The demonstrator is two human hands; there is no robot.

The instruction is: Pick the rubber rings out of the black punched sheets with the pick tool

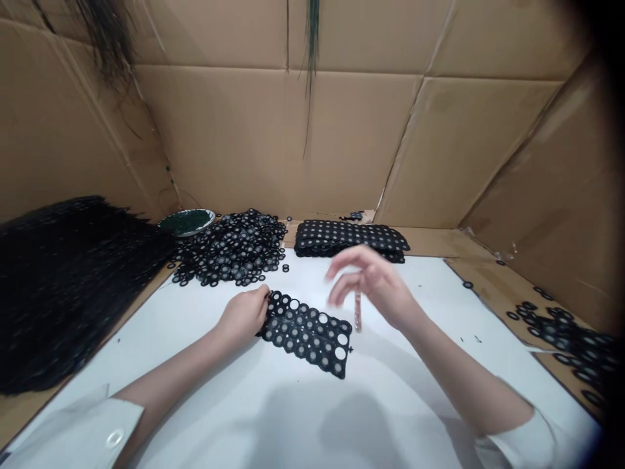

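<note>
We see one black panel (307, 333) of joined rings, oblong, rows of round centres, mostly grey, four bright white, left end in our grasp, right end angled nearer us, above the white bench (420, 404).

You have one view, worn on your head, looking forward and down over the white work surface (195, 404). It sits above and behind your hands: your left forearm (176, 368) comes in from the lower left and your right forearm (459, 368) from the lower right, reaching away from you toward the middle. Your left hand (247, 311) and right hand (378, 283) are both in frame, just below its centre. Farther off, the cardboard back wall (244, 130) fills most of the upper half, and the picture darkens along its right edge
</note>
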